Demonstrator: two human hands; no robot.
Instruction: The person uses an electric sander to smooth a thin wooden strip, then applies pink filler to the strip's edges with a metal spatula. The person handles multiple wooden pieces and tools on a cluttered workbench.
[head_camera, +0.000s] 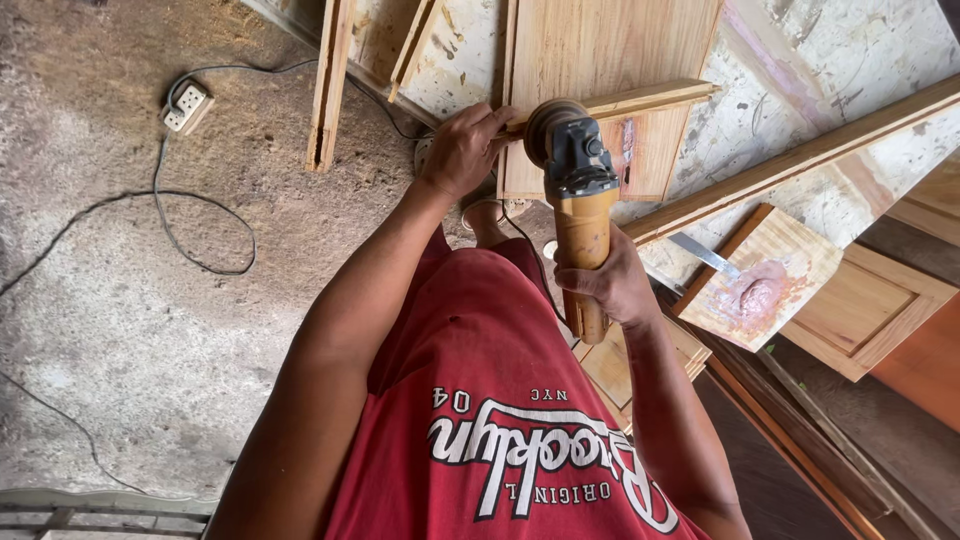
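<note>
My right hand grips the yellow body of an angle grinder. Its dark head and sanding disc rest against a narrow wooden strip. The strip is the edge of a small wooden panel, and my left hand holds the strip's near end just left of the disc. My red shirt fills the lower middle of the view. The grinder's black cord runs down past my leg.
A white socket block with grey cables lies on the concrete floor at the left. Wooden slats and larger boards lie ahead. At the right are a board smeared with pink filler, a putty knife and a framed cabinet door.
</note>
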